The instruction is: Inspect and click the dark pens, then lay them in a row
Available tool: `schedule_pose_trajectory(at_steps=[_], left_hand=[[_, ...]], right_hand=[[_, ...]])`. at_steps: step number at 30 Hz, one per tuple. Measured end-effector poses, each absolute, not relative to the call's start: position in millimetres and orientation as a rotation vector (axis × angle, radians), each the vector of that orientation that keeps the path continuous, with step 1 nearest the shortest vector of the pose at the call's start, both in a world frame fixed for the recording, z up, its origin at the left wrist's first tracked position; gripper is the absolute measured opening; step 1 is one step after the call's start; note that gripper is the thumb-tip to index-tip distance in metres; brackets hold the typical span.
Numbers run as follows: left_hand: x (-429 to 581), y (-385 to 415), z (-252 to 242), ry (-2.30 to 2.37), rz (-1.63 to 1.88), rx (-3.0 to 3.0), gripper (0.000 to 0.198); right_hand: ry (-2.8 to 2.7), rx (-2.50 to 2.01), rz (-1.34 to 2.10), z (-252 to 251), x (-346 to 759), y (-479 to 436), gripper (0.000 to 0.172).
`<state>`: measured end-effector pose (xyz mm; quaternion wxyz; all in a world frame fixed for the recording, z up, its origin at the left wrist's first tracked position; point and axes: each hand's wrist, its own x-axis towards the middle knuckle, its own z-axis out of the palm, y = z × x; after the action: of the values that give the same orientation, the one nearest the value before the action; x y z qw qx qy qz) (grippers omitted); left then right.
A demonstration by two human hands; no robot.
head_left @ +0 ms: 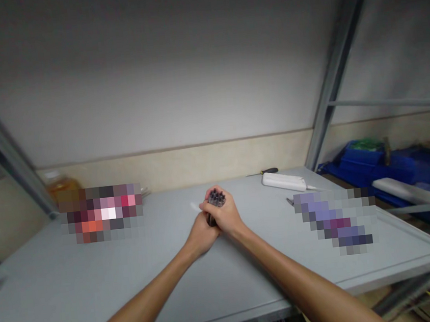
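Bundle (216, 197): slim dark sticks packed side by side, their ends facing up between the two hands; it sits over the middle of the grey tabletop (175, 293), and whether its lower end touches the surface cannot be told.
Right hand (228, 213): wrapped around the upper part of the bundle, thumb laid across the near side and pointing left, fingers curling around the far side.
Left hand (202, 233): lower and nearer the body, closed in around the lower part from the left; most of its fingers are hidden.
Grip: both hands together, clasped on the bundle, touching each other.
Forearms: bare, reaching forward from the bottom edge and converging in a V at the wrists, the left slanting up to the right, the right slanting up to the left.
Right of the hands: white oblong device (284, 181) lying well apart from them, with a screwdriver (270, 171) just behind it.
Left side: bottle of amber liquid (64, 188) at the back corner, partly covered by a pixelated patch.
Beyond the right post: blue bin (364, 156), off the tabletop.
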<state>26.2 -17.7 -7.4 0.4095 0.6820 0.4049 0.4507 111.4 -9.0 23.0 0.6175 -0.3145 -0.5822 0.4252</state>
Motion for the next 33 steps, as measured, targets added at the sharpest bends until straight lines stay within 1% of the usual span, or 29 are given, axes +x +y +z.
schedule_pose_trajectory(at_steps=[3,7,10,12,14,17,22,25,29,33], left_hand=[[24,-16,-8,1.048,1.197,1.757,0.036],[21,-15,-8,1.103,1.220,1.779,0.038],[20,-16,-6,1.118,1.252,1.836,0.037],[19,-16,-5,1.141,1.245,1.875,0.033],[18,-14,-5,1.166,1.236,1.887,0.029],[17,-13,-7,1.124,1.293,1.855,0.028],[20,-14,-5,0.993,1.386,1.695,0.026],[21,-15,-3,0.978,1.426,1.622,0.023],[20,-14,-4,1.013,1.430,1.655,0.021],[18,-14,-4,1.075,1.381,1.803,0.019]], right_hand=[[-1.397,-0.782,0.903,27,110,-10,0.012],[-1.454,-0.772,0.980,30,107,-7,0.011],[-1.524,-0.793,0.945,30,105,-7,0.012],[-1.621,-0.837,0.834,32,104,-11,0.012],[-1.709,-0.916,0.649,34,103,-15,0.013],[-1.777,-1.038,0.461,38,102,-17,0.016],[-1.806,-1.127,0.491,36,105,-10,0.020],[-1.817,-1.106,0.516,33,109,-7,0.022],[-1.862,-1.092,0.543,33,111,-8,0.022],[-1.845,-1.004,0.573,35,112,-11,0.035]])
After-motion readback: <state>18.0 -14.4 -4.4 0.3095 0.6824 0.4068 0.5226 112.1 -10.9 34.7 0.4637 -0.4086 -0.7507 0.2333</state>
